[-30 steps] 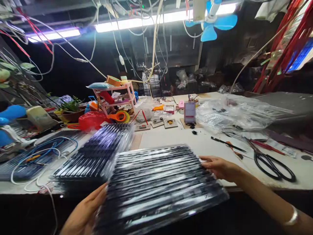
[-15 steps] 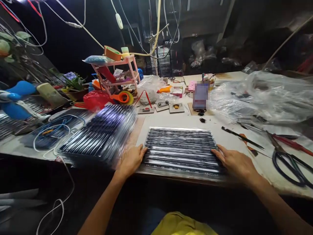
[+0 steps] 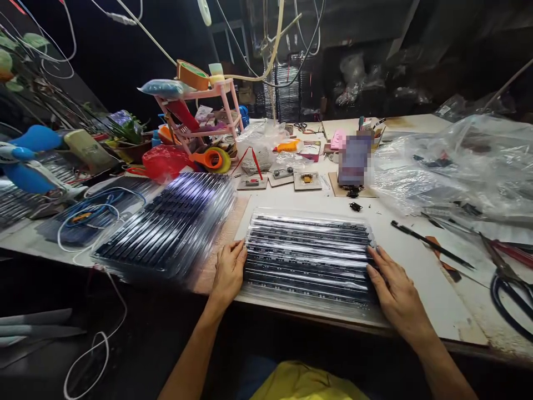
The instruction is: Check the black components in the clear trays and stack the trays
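A clear plastic tray (image 3: 308,258) with rows of dark strips lies flat at the front edge of the table. My left hand (image 3: 230,271) grips its left edge, with fingers and thumb close together. On the opposite side my right hand (image 3: 393,289) holds the right edge, the thumb bent over the rim and the fingers along the side. Left of my left hand stands a stack of similar filled trays (image 3: 166,228), set at a slant. Parts of both hands' fingers are hidden at the tray's edges.
Large scissors (image 3: 510,294) and a black pen-like tool (image 3: 431,244) lie at the right. Behind them spreads clear plastic bagging (image 3: 458,161). A pink rack (image 3: 233,105), small square blocks (image 3: 307,181) and a blurred-out upright device (image 3: 355,161) stand farther back. Cables (image 3: 100,216) trail on the left.
The view has shifted slightly, moving the tools at the right farther right. My right hand has come lower and lies more along the tray's edge. My left hand remains at the left edge.
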Demonstrator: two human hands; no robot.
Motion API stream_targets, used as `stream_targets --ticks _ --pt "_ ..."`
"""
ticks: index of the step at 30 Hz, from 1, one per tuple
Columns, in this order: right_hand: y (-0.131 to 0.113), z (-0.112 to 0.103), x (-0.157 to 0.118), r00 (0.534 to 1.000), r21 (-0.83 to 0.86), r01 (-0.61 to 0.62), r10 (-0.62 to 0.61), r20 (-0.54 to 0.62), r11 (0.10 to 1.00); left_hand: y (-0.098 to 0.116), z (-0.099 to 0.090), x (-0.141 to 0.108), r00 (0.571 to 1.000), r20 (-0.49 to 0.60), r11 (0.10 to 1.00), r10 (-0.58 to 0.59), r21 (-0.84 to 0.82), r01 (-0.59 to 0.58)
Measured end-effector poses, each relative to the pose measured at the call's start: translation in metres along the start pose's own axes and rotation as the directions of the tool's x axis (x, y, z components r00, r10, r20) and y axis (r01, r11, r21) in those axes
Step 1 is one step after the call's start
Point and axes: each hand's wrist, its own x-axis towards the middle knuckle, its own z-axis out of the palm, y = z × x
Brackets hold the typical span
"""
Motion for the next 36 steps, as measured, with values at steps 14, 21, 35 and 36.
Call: stream_targets --ticks 14,21,35,36 --pt "-0.027 -0.042 -0.017 0.963 0.396 -0.157 0.228 -0.141 0.905 0.031 -0.084 -0.009 0.885 -0.251 0.416 -0.393 -0.906 -0.073" --pt "-0.026 -0.04 -0.024 0.984 0.059 0.145 -0.138 -0.108 0.988 0.033 -0.096 -0.012 0.925 -0.149 0.375 -0.349 -0.927 -0.008" --pt "-0.06 -0.001 -0.021 0.778 -0.294 0.597 -0.451 0.437 0.746 0.035 -0.083 -0.016 0.972 -0.002 0.47 -0.235 -0.875 0.112" --pt "-0.06 -0.002 -0.021 0.781 -0.292 0.594 -0.449 0.433 0.75 0.033 -0.081 -0.017 0.97 0.006 0.463 -0.242 -0.878 0.121"
